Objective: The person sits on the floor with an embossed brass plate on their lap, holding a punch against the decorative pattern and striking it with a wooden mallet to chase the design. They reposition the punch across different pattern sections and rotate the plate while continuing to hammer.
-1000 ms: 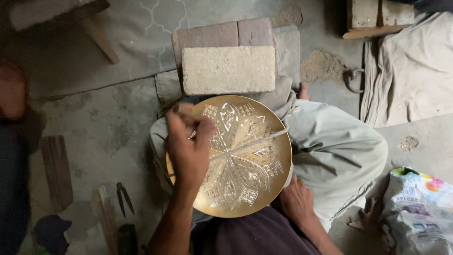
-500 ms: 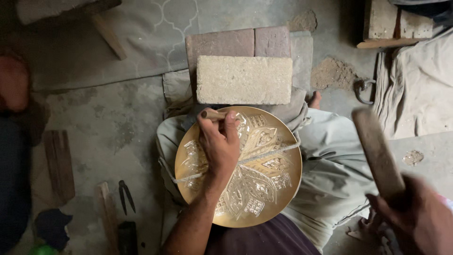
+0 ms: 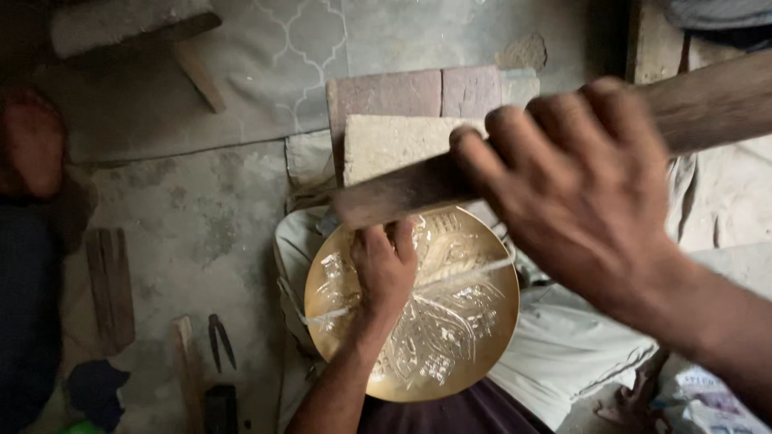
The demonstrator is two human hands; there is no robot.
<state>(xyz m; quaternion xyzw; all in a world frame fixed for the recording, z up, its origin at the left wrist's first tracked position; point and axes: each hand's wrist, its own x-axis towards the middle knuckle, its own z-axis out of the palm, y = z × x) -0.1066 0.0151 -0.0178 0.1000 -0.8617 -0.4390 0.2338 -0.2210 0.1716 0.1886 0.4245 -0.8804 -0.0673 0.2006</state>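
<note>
A round brass plate (image 3: 458, 321) with engraved floral patterns rests on my lap. My left hand (image 3: 384, 269) presses on its upper left part, fingers curled around a small tool whose tip is hidden by the wooden stick. My right hand (image 3: 575, 185) is raised close to the camera, blurred, and grips a long wooden stick (image 3: 402, 193). That stick runs from the upper right down to just above my left hand's fingers.
Stone blocks (image 3: 394, 120) lie on the floor beyond the plate. Wooden pieces (image 3: 111, 285) and small pliers (image 3: 219, 341) lie at the left. Another person's bare foot (image 3: 32, 145) shows at the far left. A printed bag (image 3: 716, 402) lies at the lower right.
My right hand has swung the wooden stick up from the lower right and across toward my left hand. My left hand stays on the plate.
</note>
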